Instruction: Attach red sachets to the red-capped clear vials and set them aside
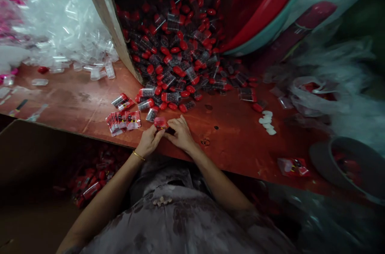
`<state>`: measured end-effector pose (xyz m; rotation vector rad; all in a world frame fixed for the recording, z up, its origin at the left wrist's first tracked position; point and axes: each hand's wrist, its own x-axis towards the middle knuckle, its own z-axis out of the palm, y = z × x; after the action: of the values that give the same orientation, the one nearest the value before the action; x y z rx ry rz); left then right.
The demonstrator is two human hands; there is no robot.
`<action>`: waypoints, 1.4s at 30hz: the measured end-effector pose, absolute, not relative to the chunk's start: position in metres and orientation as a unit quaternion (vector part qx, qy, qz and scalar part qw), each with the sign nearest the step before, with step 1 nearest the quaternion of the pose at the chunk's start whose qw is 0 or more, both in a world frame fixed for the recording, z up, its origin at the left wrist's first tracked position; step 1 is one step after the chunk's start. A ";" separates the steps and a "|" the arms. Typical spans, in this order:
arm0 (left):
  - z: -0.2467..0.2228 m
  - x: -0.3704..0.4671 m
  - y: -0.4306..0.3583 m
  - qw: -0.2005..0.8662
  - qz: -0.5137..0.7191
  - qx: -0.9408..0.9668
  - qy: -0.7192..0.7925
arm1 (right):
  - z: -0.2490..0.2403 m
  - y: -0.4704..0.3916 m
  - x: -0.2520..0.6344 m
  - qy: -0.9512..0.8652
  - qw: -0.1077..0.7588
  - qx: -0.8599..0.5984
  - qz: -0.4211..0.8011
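Note:
Just beyond the near edge of the table (192,125), both hands meet around one small red, partly see-through piece (160,122); its exact kind is hard to make out. My left hand (148,141), with a gold bangle at the wrist, pinches it from the left. From the right, the bent fingers and thumb of my right hand (179,133) close at its edge. Left of the hands lies a fanned row of red printed sachets (123,121). Behind it a clear tube with a red cap (119,100) rests against another sachet. Several red-capped tubes (171,97) lie just ahead of the hands.
A tipped cardboard box (120,25) spills red-capped tubes. Beside it lean red and teal basins (267,9). Clear empty tubes (72,25) pile at left. White discs (267,121), a sachet (293,166) and a grey bowl (320,158) are at right. Below left, an open carton (39,158) stands.

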<state>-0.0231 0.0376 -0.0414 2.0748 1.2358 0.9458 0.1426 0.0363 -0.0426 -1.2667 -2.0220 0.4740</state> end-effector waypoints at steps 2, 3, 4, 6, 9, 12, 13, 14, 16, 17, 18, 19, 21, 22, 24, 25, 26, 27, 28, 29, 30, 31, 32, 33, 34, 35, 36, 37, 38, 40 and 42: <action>-0.042 -0.026 0.039 0.282 0.347 0.767 0.460 | -0.042 0.035 0.143 -0.757 0.382 -0.493 0.197; -0.042 -0.027 0.040 0.283 0.344 0.768 0.461 | -0.041 0.035 0.143 -0.743 0.400 -0.495 0.205; -0.042 -0.028 0.041 0.283 0.340 0.771 0.459 | -0.041 0.034 0.144 -0.731 0.418 -0.496 0.212; -0.040 -0.029 0.043 0.285 0.331 0.778 0.451 | -0.041 0.035 0.145 -0.715 0.442 -0.497 0.217; -0.039 -0.028 0.045 0.286 0.325 0.786 0.441 | -0.040 0.036 0.147 -0.714 0.452 -0.497 0.197; -0.041 -0.026 0.043 0.273 0.334 0.783 0.449 | -0.037 0.036 0.149 -0.723 0.444 -0.502 0.170; -0.042 -0.026 0.042 0.269 0.338 0.781 0.451 | -0.036 0.036 0.149 -0.724 0.444 -0.502 0.165; -0.042 -0.025 0.041 0.266 0.342 0.779 0.453 | -0.035 0.036 0.150 -0.724 0.444 -0.502 0.165; -0.043 -0.024 0.040 0.262 0.344 0.780 0.452 | -0.032 0.036 0.151 -0.726 0.443 -0.498 0.168; -0.042 -0.024 0.039 0.259 0.344 0.783 0.449 | -0.030 0.036 0.152 -0.729 0.439 -0.497 0.169; -0.041 -0.023 0.039 0.255 0.343 0.787 0.446 | -0.028 0.036 0.153 -0.735 0.431 -0.496 0.166; -0.040 -0.022 0.038 0.250 0.341 0.790 0.443 | -0.026 0.036 0.155 -0.742 0.421 -0.497 0.160; -0.037 -0.021 0.037 0.244 0.337 0.798 0.436 | -0.021 0.036 0.157 -0.760 0.396 -0.496 0.141; -0.036 -0.020 0.037 0.241 0.336 0.801 0.433 | -0.018 0.036 0.158 -0.768 0.385 -0.495 0.130; -0.034 -0.018 0.036 0.240 0.338 0.801 0.432 | -0.014 0.036 0.159 -0.783 0.370 -0.487 0.114; -0.034 -0.017 0.035 0.239 0.342 0.797 0.436 | -0.013 0.036 0.158 -0.789 0.367 -0.481 0.111; -0.034 -0.016 0.035 0.239 0.347 0.792 0.443 | -0.012 0.036 0.157 -0.792 0.367 -0.475 0.110; -0.034 -0.015 0.034 0.238 0.350 0.786 0.450 | -0.013 0.036 0.156 -0.794 0.369 -0.471 0.113; -0.034 -0.014 0.034 0.238 0.353 0.780 0.458 | -0.013 0.036 0.155 -0.792 0.372 -0.469 0.118; -0.035 -0.014 0.034 0.240 0.354 0.776 0.464 | -0.014 0.035 0.153 -0.789 0.376 -0.469 0.127; -0.035 -0.014 0.034 0.243 0.354 0.773 0.467 | -0.016 0.035 0.152 -0.783 0.380 -0.472 0.138; -0.035 -0.013 0.034 0.248 0.353 0.771 0.468 | -0.017 0.035 0.151 -0.777 0.386 -0.475 0.149; -0.035 -0.013 0.033 0.254 0.353 0.769 0.469 | -0.018 0.034 0.149 -0.771 0.391 -0.477 0.161; -0.035 -0.013 0.034 0.260 0.354 0.767 0.469 | -0.019 0.034 0.148 -0.765 0.397 -0.479 0.170; -0.036 -0.013 0.034 0.262 0.355 0.766 0.468 | -0.020 0.034 0.148 -0.760 0.402 -0.480 0.175; -0.036 -0.013 0.034 0.262 0.356 0.766 0.467 | -0.020 0.034 0.147 -0.757 0.406 -0.482 0.177; -0.036 -0.013 0.035 0.261 0.356 0.768 0.465 | -0.020 0.034 0.146 -0.754 0.408 -0.483 0.176; -0.037 -0.013 0.036 0.258 0.356 0.770 0.462 | -0.020 0.034 0.145 -0.754 0.408 -0.484 0.174; -0.038 -0.014 0.036 0.255 0.353 0.774 0.460 | -0.019 0.034 0.144 -0.754 0.408 -0.485 0.171; -0.041 -0.014 0.038 0.246 0.346 0.779 0.461 | -0.019 0.035 0.143 -0.754 0.403 -0.491 0.166; -0.045 -0.015 0.039 0.234 0.339 0.784 0.465 | -0.022 0.035 0.142 -0.751 0.393 -0.504 0.163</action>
<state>-0.0150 0.0386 -0.0448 2.1517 1.2766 0.9310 0.1422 0.0355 -0.0215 -1.2789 -1.9066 0.4135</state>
